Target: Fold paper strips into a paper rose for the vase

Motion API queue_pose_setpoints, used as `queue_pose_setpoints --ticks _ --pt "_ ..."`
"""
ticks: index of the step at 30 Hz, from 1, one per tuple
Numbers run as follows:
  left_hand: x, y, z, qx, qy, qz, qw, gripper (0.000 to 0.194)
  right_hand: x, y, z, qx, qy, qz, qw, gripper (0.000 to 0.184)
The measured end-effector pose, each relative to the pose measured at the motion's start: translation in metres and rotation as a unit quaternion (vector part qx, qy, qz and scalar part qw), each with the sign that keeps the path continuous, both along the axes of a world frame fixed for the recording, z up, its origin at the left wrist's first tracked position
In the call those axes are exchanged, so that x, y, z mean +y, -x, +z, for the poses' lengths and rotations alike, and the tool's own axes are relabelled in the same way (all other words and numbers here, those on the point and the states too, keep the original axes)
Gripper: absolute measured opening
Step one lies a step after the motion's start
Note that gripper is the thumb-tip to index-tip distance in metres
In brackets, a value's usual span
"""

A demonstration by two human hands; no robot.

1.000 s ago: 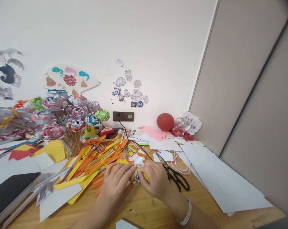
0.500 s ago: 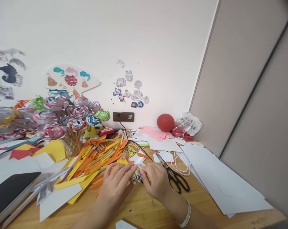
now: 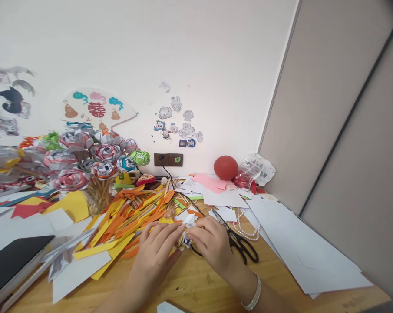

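Between my two hands, low over the wooden table, is a small paper flower (image 3: pixel 183 241) in white with dark and yellow bits, partly hidden by the fingers. My left hand (image 3: pixel 160 248) is closed around its left side, thumb underneath. From the right, my right hand (image 3: pixel 212 241) pinches at the flower's edge with bent fingers; a beaded bracelet (image 3: pixel 255 293) circles that wrist. Black-handled scissors (image 3: pixel 240 243) lie just right of my right hand. Folded yellow and orange paper strips (image 3: pixel 127 217) are heaped left of my left hand.
Paper roses (image 3: pixel 105 152) stand in a bunch at the back left. A black-topped box (image 3: pixel 17 261) is at the left edge. Behind are a red balloon (image 3: pixel 226 168) and a plastic bag (image 3: pixel 256 169). White sheets (image 3: pixel 300 243) and a pearl string (image 3: pixel 248 234) lie right.
My right hand's fingers have lifted and shifted slightly on the flower, uncovering a little more of it. The left hand stays nearly in place.
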State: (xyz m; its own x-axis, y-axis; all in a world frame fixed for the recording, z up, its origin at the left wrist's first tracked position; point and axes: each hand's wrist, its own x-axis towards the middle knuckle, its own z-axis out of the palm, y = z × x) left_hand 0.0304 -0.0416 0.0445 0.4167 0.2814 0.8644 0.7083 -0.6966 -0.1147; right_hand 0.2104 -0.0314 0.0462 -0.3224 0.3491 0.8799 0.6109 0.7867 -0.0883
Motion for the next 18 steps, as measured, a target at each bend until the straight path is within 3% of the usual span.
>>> queue_pose_setpoints --ticks 5,11,18 --pt "-0.002 -0.002 0.001 -0.016 0.002 -0.005 1.000 0.025 -0.002 0.004 -0.002 0.043 0.020 0.042 0.998 0.014" --pt "-0.003 -0.002 0.003 -0.012 -0.004 -0.012 1.000 0.027 -0.003 0.006 -0.003 0.079 0.008 0.053 0.995 0.010" --pt "-0.005 -0.003 0.003 -0.010 -0.004 -0.006 1.000 0.027 -0.007 0.011 -0.001 0.144 0.057 0.057 0.986 0.010"
